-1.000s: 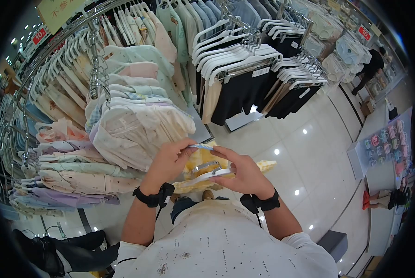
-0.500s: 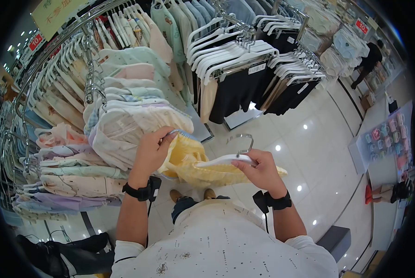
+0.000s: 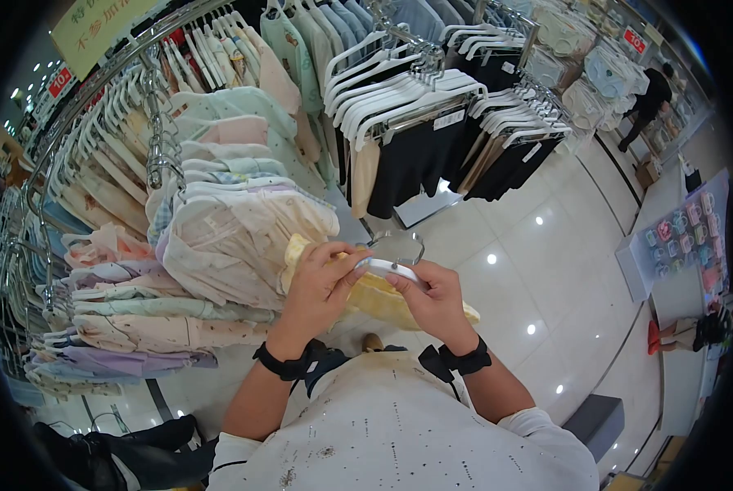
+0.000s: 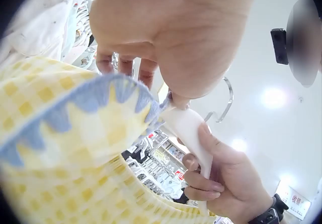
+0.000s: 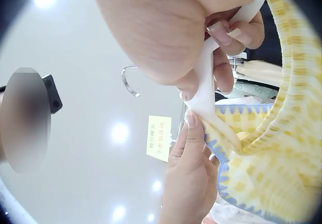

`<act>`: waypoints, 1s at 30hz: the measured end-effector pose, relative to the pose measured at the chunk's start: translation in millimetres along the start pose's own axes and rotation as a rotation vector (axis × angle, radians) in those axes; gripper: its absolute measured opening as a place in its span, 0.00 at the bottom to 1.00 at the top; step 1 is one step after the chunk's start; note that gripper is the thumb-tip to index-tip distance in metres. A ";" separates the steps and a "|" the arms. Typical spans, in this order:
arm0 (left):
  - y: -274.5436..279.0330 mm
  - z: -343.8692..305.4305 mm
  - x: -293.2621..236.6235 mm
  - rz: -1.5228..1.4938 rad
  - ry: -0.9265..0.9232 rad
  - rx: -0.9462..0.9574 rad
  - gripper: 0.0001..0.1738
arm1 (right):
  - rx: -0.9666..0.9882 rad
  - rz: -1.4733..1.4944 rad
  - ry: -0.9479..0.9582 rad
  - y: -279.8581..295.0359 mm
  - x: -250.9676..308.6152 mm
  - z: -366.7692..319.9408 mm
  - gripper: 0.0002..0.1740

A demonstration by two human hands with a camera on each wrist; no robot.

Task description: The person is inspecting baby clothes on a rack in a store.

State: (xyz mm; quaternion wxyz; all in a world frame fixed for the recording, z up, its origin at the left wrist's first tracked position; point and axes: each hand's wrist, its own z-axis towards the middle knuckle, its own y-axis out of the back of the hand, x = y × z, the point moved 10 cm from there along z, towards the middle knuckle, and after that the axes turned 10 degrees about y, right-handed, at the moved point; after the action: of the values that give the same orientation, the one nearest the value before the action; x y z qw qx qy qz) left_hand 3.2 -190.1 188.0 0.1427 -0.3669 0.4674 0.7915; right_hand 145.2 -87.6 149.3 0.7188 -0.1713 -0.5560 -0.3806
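My right hand point(image 3: 433, 301) grips a white hanger point(image 3: 395, 269) with a metal hook point(image 4: 230, 97), fingers curled round its arm. A yellow-and-white checked garment point(image 3: 383, 304) with blue scalloped trim point(image 4: 83, 103) hangs below and left of it. At the hanger's left end my left hand point(image 3: 321, 286) pinches the trimmed edge between thumb and fingers. In the right wrist view, the hanger's tip runs into the garment's opening beside the left thumb point(image 5: 193, 128). The other hanger arm lies along the gathered edge point(image 5: 288, 83).
Pale pyjama tops point(image 3: 235, 237) hang on a rack at left, close to my left hand. Ahead, black shorts point(image 3: 419, 159) hang on white hangers. Tiled floor point(image 3: 514, 278) stretches to the right, with a grey stool point(image 3: 595, 425) low there. Another person's dark-clad legs point(image 3: 129, 454) show at lower left.
The hands spread apart half a second ago, stretching the garment out. Now they are close together: the left has moved right to the hanger's end, the right a little left with the hanger.
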 end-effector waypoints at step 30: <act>79.1 -29.3 -4.1 -0.104 -0.107 -0.023 0.14 | 0.895 -0.028 -0.085 -48.9 -63.0 1.8 0.25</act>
State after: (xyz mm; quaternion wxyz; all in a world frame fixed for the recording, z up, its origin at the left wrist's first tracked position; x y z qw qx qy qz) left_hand -25.9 -255.7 232.6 0.2045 -0.3495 0.4303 0.8068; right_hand 102.1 -95.9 82.7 0.6935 0.1487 -0.6971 -0.1048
